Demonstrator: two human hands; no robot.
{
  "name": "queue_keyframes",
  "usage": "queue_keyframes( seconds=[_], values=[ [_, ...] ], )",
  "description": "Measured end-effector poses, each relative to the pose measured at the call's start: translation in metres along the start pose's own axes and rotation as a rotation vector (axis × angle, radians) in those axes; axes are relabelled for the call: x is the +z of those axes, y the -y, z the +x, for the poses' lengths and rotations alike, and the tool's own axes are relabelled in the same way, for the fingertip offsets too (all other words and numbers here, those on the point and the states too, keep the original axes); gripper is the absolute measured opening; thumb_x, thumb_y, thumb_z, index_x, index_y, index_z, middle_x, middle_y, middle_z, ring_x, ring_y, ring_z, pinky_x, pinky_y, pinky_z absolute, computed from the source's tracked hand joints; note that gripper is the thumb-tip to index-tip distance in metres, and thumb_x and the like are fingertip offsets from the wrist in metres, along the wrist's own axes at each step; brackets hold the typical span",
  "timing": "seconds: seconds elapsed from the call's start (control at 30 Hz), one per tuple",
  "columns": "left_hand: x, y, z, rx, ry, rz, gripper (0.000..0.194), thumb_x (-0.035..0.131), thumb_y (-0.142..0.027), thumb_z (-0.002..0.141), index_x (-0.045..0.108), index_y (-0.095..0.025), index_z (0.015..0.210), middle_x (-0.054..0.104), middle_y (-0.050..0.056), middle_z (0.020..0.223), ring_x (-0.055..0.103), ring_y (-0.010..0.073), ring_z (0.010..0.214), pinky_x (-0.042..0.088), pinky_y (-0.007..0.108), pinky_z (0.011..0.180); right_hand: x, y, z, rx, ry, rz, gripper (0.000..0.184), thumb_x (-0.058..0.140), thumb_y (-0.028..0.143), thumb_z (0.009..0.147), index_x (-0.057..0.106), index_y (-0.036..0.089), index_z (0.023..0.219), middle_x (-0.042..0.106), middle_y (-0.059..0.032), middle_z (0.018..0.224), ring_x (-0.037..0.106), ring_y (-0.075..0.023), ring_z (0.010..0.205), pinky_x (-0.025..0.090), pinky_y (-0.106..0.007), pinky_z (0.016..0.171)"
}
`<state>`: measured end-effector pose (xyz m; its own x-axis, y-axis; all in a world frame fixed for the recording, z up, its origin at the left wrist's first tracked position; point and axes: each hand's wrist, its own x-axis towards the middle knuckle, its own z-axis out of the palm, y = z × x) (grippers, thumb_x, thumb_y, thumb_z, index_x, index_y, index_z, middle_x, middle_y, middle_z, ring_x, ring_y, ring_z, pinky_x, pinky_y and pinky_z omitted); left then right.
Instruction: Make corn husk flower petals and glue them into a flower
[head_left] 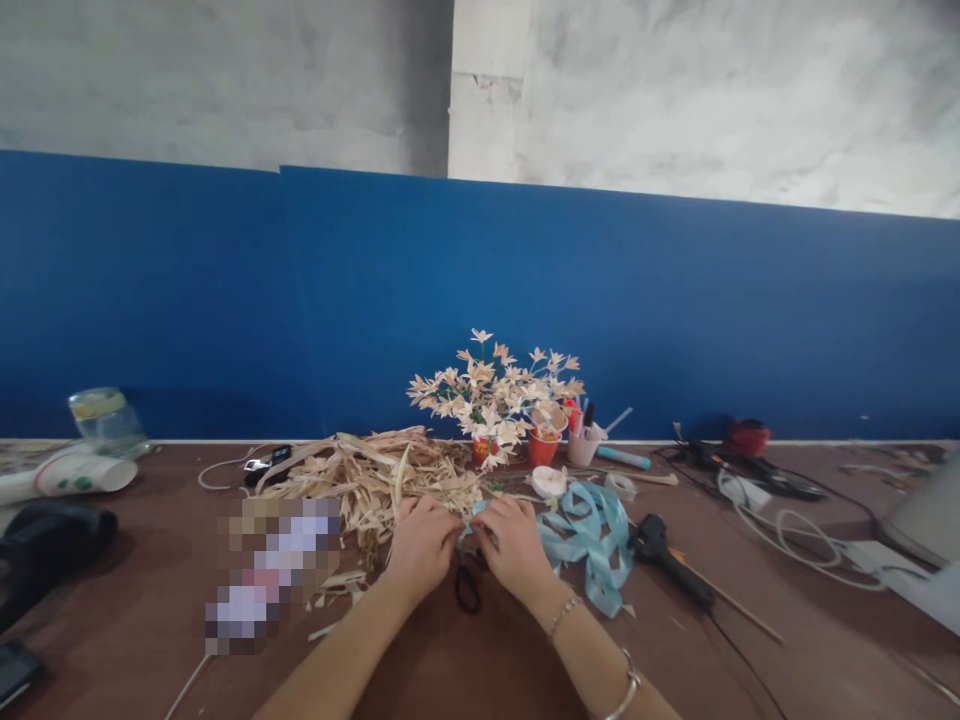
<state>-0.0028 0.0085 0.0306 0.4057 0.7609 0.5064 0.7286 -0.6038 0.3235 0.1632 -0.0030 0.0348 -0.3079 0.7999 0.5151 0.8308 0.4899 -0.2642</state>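
My left hand (424, 540) is closed, fingertips down, at the front of a heap of dried husk strips (360, 470). A pale husk strip (402, 478) stands up from its knuckles and appears to be held in it. Close beside it, my right hand (513, 542) is also closed in a pinch; what it holds is too small to make out. A bit of light blue shows between the two hands. Below them on the table lie scissors (468, 590) with black handles, their blades hidden. To the right of my right hand lies a loose light-blue ribbon (596, 540).
Behind my hands stand husk flowers (487, 390) in small pots, beside a cup of pens (585, 445). A black glue gun (671, 560) with its cord lies right. A pixelated phone-like object (274, 575), a paper cup (90, 473) and a jar (109, 420) are left. A blue partition (637, 300) closes the back.
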Motion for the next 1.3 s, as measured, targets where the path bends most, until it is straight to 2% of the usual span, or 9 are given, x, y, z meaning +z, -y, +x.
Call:
queue_keyframes(
  seconds=[0.1, 0.23, 0.43, 0.57, 0.73, 0.87, 1.03, 1.17, 1.3],
  values=[
    [0.004, 0.0, 0.0, -0.076, -0.03, -0.062, 0.019, 0.05, -0.024, 0.082, 0.068, -0.025, 0.076, 0.068, 0.003, 0.075, 0.052, 0.0201, 0.079, 0.031, 0.036, 0.078, -0.002, 0.0, 0.0, -0.005, -0.023, -0.036, 0.016, 0.048, 0.021, 0.087, 0.062, 0.021, 0.079, 0.063, -0.0015, 0.078, 0.05, -0.0167, 0.084, 0.025, -0.031, 0.081],
    [0.012, -0.003, -0.001, -0.245, -0.062, -0.152, 0.018, 0.052, -0.026, 0.079, 0.07, -0.024, 0.075, 0.069, 0.003, 0.076, 0.055, 0.0218, 0.081, 0.032, 0.037, 0.08, 0.002, 0.003, 0.0, 0.028, -0.065, -0.071, 0.017, 0.051, 0.018, 0.084, 0.061, 0.02, 0.07, 0.062, -0.001, 0.071, 0.05, -0.0158, 0.078, 0.024, -0.031, 0.082],
    [0.016, -0.01, -0.001, -0.449, -0.088, -0.279, 0.02, 0.052, -0.028, 0.075, 0.071, -0.022, 0.074, 0.07, 0.003, 0.075, 0.059, 0.0204, 0.076, 0.04, 0.033, 0.075, 0.018, 0.015, -0.003, 0.076, -0.23, -0.045, 0.018, 0.054, 0.012, 0.079, 0.058, 0.019, 0.062, 0.06, 0.0009, 0.063, 0.05, -0.0138, 0.069, 0.025, -0.031, 0.082],
    [0.021, -0.01, -0.003, -0.511, -0.126, -0.428, 0.022, 0.051, -0.028, 0.074, 0.071, -0.019, 0.072, 0.07, 0.003, 0.071, 0.06, 0.0188, 0.069, 0.043, 0.03, 0.068, 0.026, 0.026, -0.007, 0.085, -0.28, -0.006, 0.016, 0.053, 0.012, 0.079, 0.06, 0.019, 0.067, 0.062, 0.0004, 0.065, 0.051, -0.0144, 0.069, 0.025, -0.032, 0.084],
    [0.027, -0.004, -0.004, -0.59, -0.133, -0.56, 0.024, 0.05, -0.029, 0.074, 0.07, -0.016, 0.075, 0.07, 0.004, 0.071, 0.062, 0.0185, 0.067, 0.045, 0.028, 0.066, 0.032, 0.035, -0.011, 0.041, -0.228, -0.015, 0.016, 0.051, 0.01, 0.078, 0.061, 0.019, 0.086, 0.065, -0.0023, 0.076, 0.052, -0.0172, 0.076, 0.026, -0.034, 0.085],
    [0.025, 0.002, -0.001, -0.519, -0.11, -0.503, 0.023, 0.051, -0.029, 0.074, 0.07, -0.017, 0.074, 0.07, 0.003, 0.07, 0.061, 0.0181, 0.067, 0.044, 0.028, 0.065, 0.021, 0.028, -0.007, 0.079, -0.189, -0.046, 0.015, 0.051, 0.01, 0.078, 0.061, 0.02, 0.081, 0.064, -0.0019, 0.075, 0.052, -0.0184, 0.08, 0.025, -0.036, 0.086],
    [0.019, 0.004, 0.002, -0.367, -0.03, -0.409, 0.018, 0.055, -0.025, 0.072, 0.072, -0.021, 0.071, 0.069, 0.002, 0.069, 0.059, 0.0183, 0.069, 0.042, 0.029, 0.067, 0.002, -0.003, 0.002, 0.178, -0.142, 0.083, 0.015, 0.047, 0.02, 0.084, 0.061, 0.02, 0.079, 0.064, -0.0033, 0.08, 0.053, -0.0187, 0.081, 0.031, -0.031, 0.075],
    [0.017, 0.005, 0.003, -0.335, -0.046, -0.395, 0.017, 0.056, -0.025, 0.073, 0.073, -0.021, 0.073, 0.068, 0.002, 0.068, 0.058, 0.0179, 0.068, 0.043, 0.029, 0.066, 0.003, -0.024, 0.003, 0.267, -0.045, 0.169, 0.022, 0.043, 0.024, 0.086, 0.062, 0.019, 0.076, 0.065, -0.0041, 0.079, 0.055, -0.0187, 0.079, 0.034, -0.028, 0.071],
    [0.015, 0.007, 0.002, -0.272, -0.105, -0.28, 0.014, 0.058, -0.026, 0.073, 0.072, -0.023, 0.075, 0.068, 0.003, 0.071, 0.059, 0.0204, 0.075, 0.043, 0.032, 0.072, 0.009, -0.024, 0.0, 0.243, -0.029, 0.086, 0.018, 0.048, 0.024, 0.083, 0.066, 0.022, 0.082, 0.065, -0.0048, 0.089, 0.053, -0.0221, 0.09, 0.032, -0.032, 0.077]
  ],
)
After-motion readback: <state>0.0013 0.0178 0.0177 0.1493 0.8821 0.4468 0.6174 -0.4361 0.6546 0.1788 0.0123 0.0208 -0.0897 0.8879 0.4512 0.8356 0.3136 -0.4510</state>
